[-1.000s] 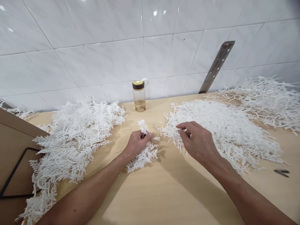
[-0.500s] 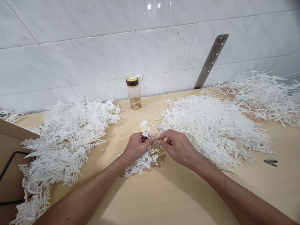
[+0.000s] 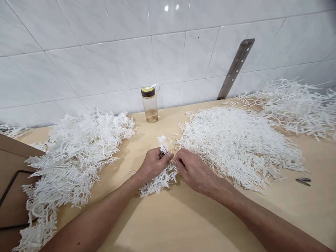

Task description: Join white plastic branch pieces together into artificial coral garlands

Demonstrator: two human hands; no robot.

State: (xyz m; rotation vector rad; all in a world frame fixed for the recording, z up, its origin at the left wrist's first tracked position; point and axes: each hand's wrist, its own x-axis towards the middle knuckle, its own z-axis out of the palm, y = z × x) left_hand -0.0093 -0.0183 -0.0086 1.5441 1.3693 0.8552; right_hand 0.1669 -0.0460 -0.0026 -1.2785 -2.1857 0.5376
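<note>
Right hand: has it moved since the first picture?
Yes. Judged against the bottle, the right hand has moved left and toward the wearer, from the left edge of the middle white pile to beside the left hand.

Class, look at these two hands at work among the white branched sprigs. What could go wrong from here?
The left arm passes close to the left heap and might drag strands along.

The loose bits by the right heap could get mixed with the sprig in the left hand.

The bottle, standing between both heaps, might be knocked.
</note>
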